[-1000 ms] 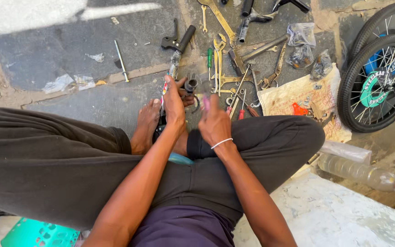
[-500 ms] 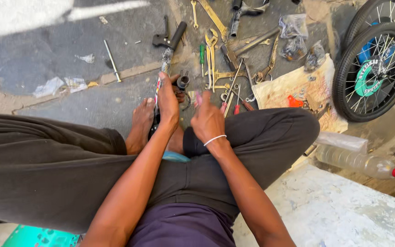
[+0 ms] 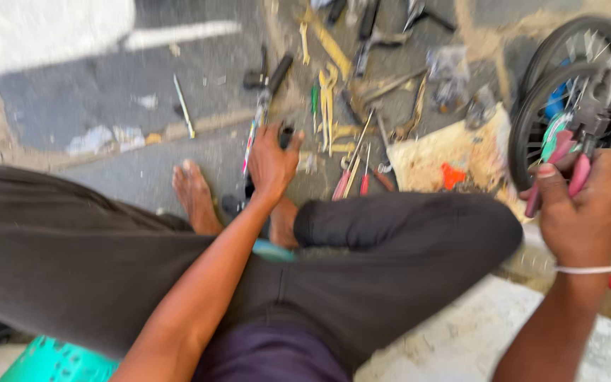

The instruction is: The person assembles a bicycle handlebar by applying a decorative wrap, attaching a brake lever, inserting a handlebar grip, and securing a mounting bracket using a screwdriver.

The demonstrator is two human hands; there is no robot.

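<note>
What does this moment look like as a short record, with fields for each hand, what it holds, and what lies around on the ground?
setting: person seated cross-legged on pavement
left hand: low near the bare feet, gripping a small dark part beside a long thin rod
right hand: raised at the right, fingers closed around pink-handled pliers
ground tools: yellowish wrenches, screwdrivers
right edge: spoked bicycle wheels
image quality: motion-blurred
</note>
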